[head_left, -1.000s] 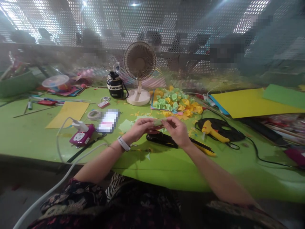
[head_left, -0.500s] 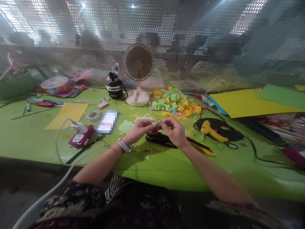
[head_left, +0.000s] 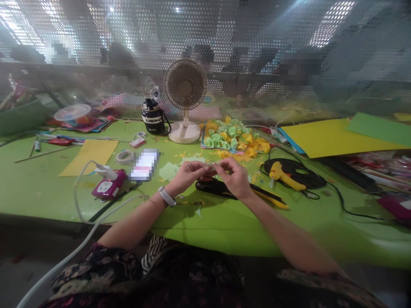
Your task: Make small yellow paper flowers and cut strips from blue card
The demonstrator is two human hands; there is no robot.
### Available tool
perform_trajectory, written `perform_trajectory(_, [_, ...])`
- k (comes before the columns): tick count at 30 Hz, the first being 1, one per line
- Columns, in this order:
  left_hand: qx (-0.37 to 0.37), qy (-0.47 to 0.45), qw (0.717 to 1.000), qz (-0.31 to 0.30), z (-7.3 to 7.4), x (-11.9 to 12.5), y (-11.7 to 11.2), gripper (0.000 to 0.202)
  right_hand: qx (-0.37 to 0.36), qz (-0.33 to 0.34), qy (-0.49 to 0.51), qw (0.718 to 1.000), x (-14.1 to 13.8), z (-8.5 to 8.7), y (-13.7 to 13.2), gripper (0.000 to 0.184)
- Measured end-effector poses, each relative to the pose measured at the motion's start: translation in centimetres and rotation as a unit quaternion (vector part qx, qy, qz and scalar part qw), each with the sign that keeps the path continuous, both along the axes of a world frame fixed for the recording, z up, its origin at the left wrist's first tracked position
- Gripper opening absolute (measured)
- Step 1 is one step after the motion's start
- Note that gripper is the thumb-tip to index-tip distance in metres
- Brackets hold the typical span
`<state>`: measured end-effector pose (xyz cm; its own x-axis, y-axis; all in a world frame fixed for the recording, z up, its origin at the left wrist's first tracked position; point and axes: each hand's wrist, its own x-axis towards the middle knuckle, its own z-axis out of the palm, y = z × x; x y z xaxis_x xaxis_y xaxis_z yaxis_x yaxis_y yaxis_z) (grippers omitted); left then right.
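My left hand (head_left: pixel 189 173) and my right hand (head_left: pixel 235 176) meet above the green table (head_left: pixel 208 222), fingers pinched together on a small pale green paper piece (head_left: pixel 212 166) held between them. A white watch (head_left: pixel 167 196) sits on my left wrist. Under the hands lie black scissors (head_left: pixel 215 188). A pile of green and yellow paper flowers (head_left: pixel 236 139) lies just beyond the hands.
A small fan (head_left: pixel 185 98) and a black bottle (head_left: pixel 153 117) stand at the back. A yellow glue gun (head_left: pixel 284 174) lies at the right, a phone (head_left: pixel 143 164), tape roll (head_left: pixel 123 156) and pink power socket (head_left: pixel 105 187) at the left. Yellow sheets (head_left: pixel 330 137) lie far right.
The hands have shifted slightly while working the small paper piece; the view drifted a little. Nothing else on the table moved.
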<state>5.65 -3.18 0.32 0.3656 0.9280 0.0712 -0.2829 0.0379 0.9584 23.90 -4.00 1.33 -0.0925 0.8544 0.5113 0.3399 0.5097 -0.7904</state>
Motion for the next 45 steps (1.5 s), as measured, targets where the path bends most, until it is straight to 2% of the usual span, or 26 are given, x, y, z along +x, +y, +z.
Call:
perform_trajectory(7, [0.003, -0.005, 1.000, 0.003, -0.1, 0.0, 0.0, 0.043, -0.007, -0.005, 0.000, 1.000, -0.1, -0.1, 0.0, 0.031])
perform_trajectory(10, [0.007, -0.012, 1.000, 0.006, 0.0, 0.0, 0.0, 0.042, -0.036, -0.010, 0.043, 0.998, 0.4, 0.1, 0.3, 0.038])
perform_trajectory(12, [0.007, -0.018, 1.000, 0.005, -0.1, 0.0, 0.0, 0.042, -0.067, 0.006, 0.063, 0.996, 0.8, 0.6, 0.5, 0.043])
perform_trajectory(15, [0.002, -0.015, 1.000, -0.010, -0.1, 0.0, -0.1, 0.042, -0.101, 0.057, 0.003, 0.993, 1.3, 1.3, 0.5, 0.050])
perform_trajectory(17, [-0.005, -0.005, 1.000, -0.021, 0.0, -0.1, -0.1, 0.043, -0.094, 0.073, -0.052, 0.992, 1.2, 1.5, 0.2, 0.050])
perform_trajectory(20, [-0.022, 0.004, 0.999, -0.030, 0.1, -0.1, -0.2, 0.044, -0.055, 0.061, -0.089, 0.993, 0.9, 1.5, -0.1, 0.047])
perform_trajectory(24, [-0.042, -0.005, 0.998, -0.042, 0.3, -0.1, -0.1, 0.045, -0.028, 0.048, -0.101, 0.993, 0.6, 1.3, -0.2, 0.043])
perform_trajectory(32, [-0.078, 0.041, 0.989, -0.116, 0.9, -0.6, 0.0, 0.045, -0.014, 0.088, -0.123, 0.988, 0.3, 1.4, -0.4, 0.039])
perform_trajectory(39, [-0.057, 0.042, 0.991, -0.112, 0.8, -0.8, 0.4, 0.047, 0.001, 0.057, -0.124, 0.991, 0.8, 1.4, 0.1, 0.049])
perform_trajectory(42, [-0.059, 0.032, 0.993, -0.098, 0.7, -0.9, 0.6, 0.046, -0.039, 0.026, -0.076, 0.996, 1.8, 1.7, 0.9, 0.054])
perform_trajectory(45, [-0.059, 0.030, 0.993, -0.095, 0.6, -1.0, 0.8, 0.044, -0.091, 0.047, -0.028, 0.994, 2.4, 1.9, 1.1, 0.057])
